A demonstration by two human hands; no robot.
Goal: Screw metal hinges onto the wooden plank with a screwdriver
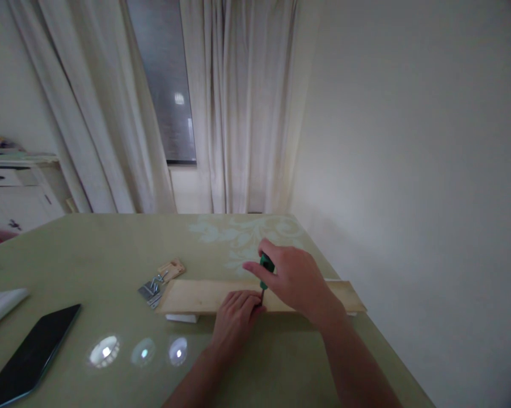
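Note:
A long pale wooden board (195, 296) lies across the green table, raised on small white blocks. My right hand (295, 280) is closed round a green-handled screwdriver (266, 266), held upright with its tip down on the board. My left hand (236, 317) rests on the board's near edge, its fingers pinched at the screwdriver's tip; whatever they hold there is too small to make out.
A small pile of metal screws and brackets (152, 290) and a small wooden piece (171, 269) lie left of the board. A dark tablet (32, 354) and a white object (2, 306) sit at the table's left. Wall close on the right, curtains behind.

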